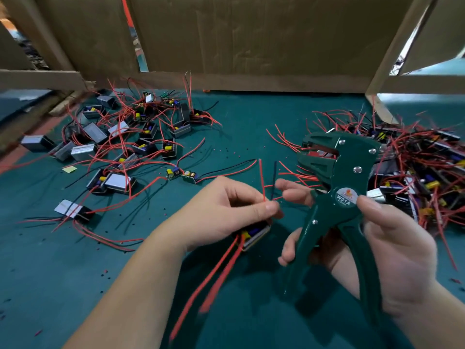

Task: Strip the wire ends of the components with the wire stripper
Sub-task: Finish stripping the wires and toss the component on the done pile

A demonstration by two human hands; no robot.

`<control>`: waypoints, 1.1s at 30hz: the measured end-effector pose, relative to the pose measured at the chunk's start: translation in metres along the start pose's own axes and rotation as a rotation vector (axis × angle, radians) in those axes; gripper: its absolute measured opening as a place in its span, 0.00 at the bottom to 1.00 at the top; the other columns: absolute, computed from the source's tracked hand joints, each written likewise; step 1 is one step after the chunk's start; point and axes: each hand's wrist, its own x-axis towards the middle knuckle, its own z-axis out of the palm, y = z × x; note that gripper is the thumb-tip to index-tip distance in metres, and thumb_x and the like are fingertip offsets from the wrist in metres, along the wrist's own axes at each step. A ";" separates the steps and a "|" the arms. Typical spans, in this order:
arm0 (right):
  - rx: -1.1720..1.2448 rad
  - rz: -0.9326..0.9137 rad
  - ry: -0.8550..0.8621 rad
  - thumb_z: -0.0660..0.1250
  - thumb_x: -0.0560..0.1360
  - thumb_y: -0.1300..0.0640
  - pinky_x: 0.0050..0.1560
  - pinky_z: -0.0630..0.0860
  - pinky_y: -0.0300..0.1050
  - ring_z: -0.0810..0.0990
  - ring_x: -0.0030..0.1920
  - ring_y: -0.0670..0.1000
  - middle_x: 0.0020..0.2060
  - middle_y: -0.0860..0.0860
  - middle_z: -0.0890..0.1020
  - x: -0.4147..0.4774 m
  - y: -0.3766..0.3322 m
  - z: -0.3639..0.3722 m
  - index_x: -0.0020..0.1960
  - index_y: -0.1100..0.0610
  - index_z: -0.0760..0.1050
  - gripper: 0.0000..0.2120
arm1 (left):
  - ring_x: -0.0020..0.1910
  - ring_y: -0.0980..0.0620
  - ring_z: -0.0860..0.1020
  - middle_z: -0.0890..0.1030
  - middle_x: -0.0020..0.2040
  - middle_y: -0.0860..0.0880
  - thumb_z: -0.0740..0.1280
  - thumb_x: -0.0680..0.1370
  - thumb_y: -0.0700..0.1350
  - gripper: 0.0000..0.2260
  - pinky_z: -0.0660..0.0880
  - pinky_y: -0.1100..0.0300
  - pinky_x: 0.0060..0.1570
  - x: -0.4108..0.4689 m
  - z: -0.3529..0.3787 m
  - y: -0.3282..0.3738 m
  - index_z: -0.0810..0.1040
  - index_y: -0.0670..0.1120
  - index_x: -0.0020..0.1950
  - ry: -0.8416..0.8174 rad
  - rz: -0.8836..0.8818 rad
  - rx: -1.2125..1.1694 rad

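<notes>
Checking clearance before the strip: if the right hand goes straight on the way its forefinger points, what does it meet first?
Probably the black wire standing up from the pinch of the left hand, the red wire just beyond. The right hand grips the wire stripper; depth is unclear.

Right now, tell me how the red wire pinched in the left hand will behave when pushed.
Probably holds its line over a short length: the red wire stands upright above the left hand. Likely floppy over longer runs, since wires lying on the table bend and curl. Seems light: a fingertip pinch carries it.
</notes>
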 end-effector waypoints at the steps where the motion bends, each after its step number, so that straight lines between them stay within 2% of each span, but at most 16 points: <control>1: 0.001 0.020 -0.004 0.57 0.80 0.56 0.60 0.71 0.57 0.78 0.54 0.63 0.61 0.61 0.76 -0.001 0.001 0.001 0.63 0.68 0.72 0.19 | 0.30 0.61 0.73 0.79 0.30 0.55 0.70 0.71 0.49 0.07 0.69 0.70 0.33 0.000 0.001 -0.001 0.83 0.50 0.34 -0.030 -0.014 0.008; 4: -0.152 0.060 0.058 0.68 0.73 0.50 0.53 0.76 0.59 0.80 0.47 0.63 0.51 0.64 0.80 -0.002 0.004 -0.004 0.61 0.63 0.77 0.22 | 0.33 0.55 0.73 0.78 0.32 0.50 0.74 0.72 0.47 0.07 0.71 0.64 0.37 0.001 0.003 -0.004 0.81 0.49 0.34 -0.040 -0.029 0.014; 6: -0.252 0.037 0.164 0.73 0.66 0.46 0.47 0.77 0.61 0.79 0.41 0.66 0.48 0.68 0.78 -0.003 0.005 -0.004 0.58 0.60 0.80 0.26 | 0.32 0.56 0.75 0.78 0.32 0.50 0.74 0.71 0.44 0.07 0.73 0.65 0.37 0.003 0.005 -0.003 0.78 0.47 0.36 0.016 -0.009 -0.016; 9: -0.262 0.002 0.192 0.73 0.64 0.45 0.45 0.77 0.58 0.80 0.39 0.65 0.46 0.68 0.79 -0.002 0.003 -0.001 0.57 0.60 0.80 0.26 | 0.32 0.58 0.78 0.81 0.32 0.51 0.72 0.71 0.38 0.06 0.74 0.69 0.36 0.006 0.008 -0.004 0.77 0.45 0.38 0.122 0.024 -0.067; 12: -0.252 -0.012 0.178 0.73 0.64 0.46 0.43 0.78 0.56 0.80 0.38 0.65 0.45 0.66 0.80 -0.001 0.000 0.001 0.58 0.61 0.80 0.27 | 0.31 0.60 0.76 0.81 0.33 0.52 0.70 0.73 0.34 0.08 0.72 0.70 0.34 0.007 0.011 -0.005 0.78 0.46 0.39 0.168 0.046 -0.112; 15: -0.304 -0.046 0.174 0.72 0.64 0.45 0.44 0.77 0.59 0.80 0.38 0.65 0.47 0.64 0.81 -0.002 0.001 0.004 0.52 0.56 0.83 0.21 | 0.30 0.60 0.73 0.79 0.31 0.55 0.70 0.74 0.37 0.08 0.70 0.70 0.33 0.008 0.013 -0.005 0.81 0.48 0.38 0.218 0.076 -0.103; 19: -0.230 -0.027 0.220 0.74 0.62 0.46 0.42 0.78 0.59 0.79 0.37 0.65 0.56 0.64 0.79 -0.002 -0.003 0.004 0.58 0.64 0.79 0.30 | 0.29 0.62 0.72 0.77 0.29 0.57 0.71 0.71 0.44 0.02 0.68 0.72 0.33 0.009 0.011 -0.002 0.81 0.48 0.39 0.356 0.143 -0.151; 23: -0.273 0.117 0.299 0.75 0.58 0.45 0.39 0.78 0.60 0.79 0.35 0.65 0.43 0.66 0.80 -0.002 -0.005 0.003 0.55 0.65 0.79 0.33 | 0.28 0.65 0.73 0.79 0.28 0.59 0.71 0.67 0.47 0.05 0.68 0.75 0.32 0.009 0.004 0.000 0.81 0.46 0.38 0.450 0.196 -0.189; 25: -0.269 0.181 0.293 0.76 0.57 0.45 0.40 0.77 0.61 0.79 0.35 0.65 0.40 0.67 0.79 -0.002 -0.003 0.004 0.56 0.66 0.78 0.34 | 0.28 0.66 0.74 0.79 0.28 0.58 0.71 0.66 0.46 0.06 0.68 0.75 0.33 0.009 0.002 0.000 0.81 0.45 0.39 0.459 0.201 -0.201; 27: -0.262 0.222 0.266 0.77 0.57 0.45 0.40 0.77 0.61 0.79 0.36 0.65 0.39 0.68 0.79 -0.002 0.000 0.005 0.56 0.66 0.78 0.35 | 0.31 0.64 0.77 0.82 0.31 0.57 0.72 0.65 0.45 0.05 0.71 0.73 0.36 0.008 0.001 0.000 0.83 0.46 0.38 0.447 0.199 -0.190; 29: -0.262 0.257 0.234 0.77 0.58 0.45 0.40 0.78 0.60 0.79 0.36 0.65 0.38 0.67 0.79 -0.003 0.002 0.006 0.54 0.67 0.78 0.34 | 0.36 0.58 0.79 0.84 0.35 0.52 0.74 0.65 0.44 0.03 0.73 0.67 0.42 0.007 0.000 -0.001 0.85 0.47 0.37 0.431 0.183 -0.169; 31: -0.270 0.281 0.213 0.77 0.58 0.44 0.40 0.78 0.59 0.79 0.36 0.65 0.37 0.67 0.78 -0.004 0.002 0.007 0.52 0.67 0.79 0.32 | 0.39 0.49 0.75 0.82 0.37 0.43 0.76 0.67 0.43 0.03 0.70 0.57 0.44 0.007 -0.001 -0.001 0.86 0.49 0.39 0.422 0.169 -0.138; 33: -0.288 0.299 0.217 0.77 0.58 0.42 0.39 0.78 0.58 0.79 0.35 0.65 0.35 0.66 0.78 -0.006 0.002 0.006 0.48 0.66 0.80 0.31 | 0.40 0.46 0.71 0.78 0.38 0.38 0.73 0.68 0.43 0.04 0.65 0.53 0.45 0.006 -0.002 0.000 0.86 0.51 0.40 0.419 0.172 -0.125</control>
